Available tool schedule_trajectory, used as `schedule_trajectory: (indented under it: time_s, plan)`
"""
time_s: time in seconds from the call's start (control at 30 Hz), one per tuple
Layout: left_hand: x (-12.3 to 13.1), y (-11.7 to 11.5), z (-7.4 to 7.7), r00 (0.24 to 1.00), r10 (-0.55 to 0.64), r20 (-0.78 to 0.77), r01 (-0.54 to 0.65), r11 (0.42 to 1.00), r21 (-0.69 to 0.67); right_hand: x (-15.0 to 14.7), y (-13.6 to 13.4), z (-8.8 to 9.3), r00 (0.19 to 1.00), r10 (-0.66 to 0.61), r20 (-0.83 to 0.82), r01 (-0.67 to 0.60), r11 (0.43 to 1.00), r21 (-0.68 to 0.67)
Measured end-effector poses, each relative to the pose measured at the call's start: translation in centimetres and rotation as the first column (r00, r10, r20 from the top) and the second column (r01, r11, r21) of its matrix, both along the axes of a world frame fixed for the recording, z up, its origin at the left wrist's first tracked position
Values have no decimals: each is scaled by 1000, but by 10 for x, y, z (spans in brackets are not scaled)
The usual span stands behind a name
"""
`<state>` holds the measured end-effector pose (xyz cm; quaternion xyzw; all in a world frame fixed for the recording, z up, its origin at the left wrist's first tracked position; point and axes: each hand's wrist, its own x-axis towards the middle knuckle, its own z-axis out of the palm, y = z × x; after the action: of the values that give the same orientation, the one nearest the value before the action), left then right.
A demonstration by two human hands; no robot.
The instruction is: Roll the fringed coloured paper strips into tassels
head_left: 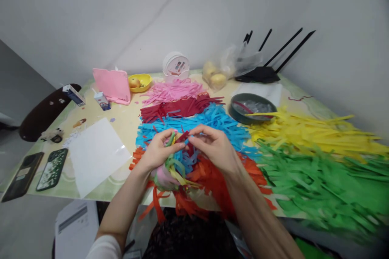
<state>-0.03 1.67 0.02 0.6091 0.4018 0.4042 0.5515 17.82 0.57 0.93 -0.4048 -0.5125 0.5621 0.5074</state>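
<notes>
My left hand is closed round a multicoloured bundle of strips in pink, green, yellow and blue, which hangs below the fingers. My right hand pinches thin red and blue strips at the top of that bundle, its fingertips close to my left thumb. Just what lies between the fingertips is partly hidden. Beneath both hands lie orange-red strips and a pile of blue strips. Some orange-red strips droop over the table's front edge.
Dark red, pink, yellow and green strips lie in piles. Around them are a dark round tin, a router, a bag of fruit, a pink tablet case, white paper and two phones.
</notes>
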Motion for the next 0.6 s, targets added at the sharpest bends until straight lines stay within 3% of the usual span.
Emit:
schedule_trajectory:
  time_s: [0.1,0.2,0.3,0.43,0.5,0.6]
  plan:
    - [2,-2,0,998,49,-34,-49,999,13,-7,-2,5,974,-151,-170,153,988,-4]
    - [0,-2,0,999,52,-10,-52,998,-33,-1,-3,15,871,-310,-381,347,937,30]
    - [-5,1,-1,991,68,117,-56,993,-104,22,-2,29,820,-377,-431,462,880,110]
    - [-10,10,-1,958,198,206,-177,977,-116,48,0,39,735,-456,-502,615,760,212]
    - [-11,12,-1,937,260,233,-226,961,-161,46,-2,37,726,-495,-477,651,718,246]
    - [-9,12,1,914,297,278,-256,951,-173,28,-11,28,849,-508,-146,526,782,335]
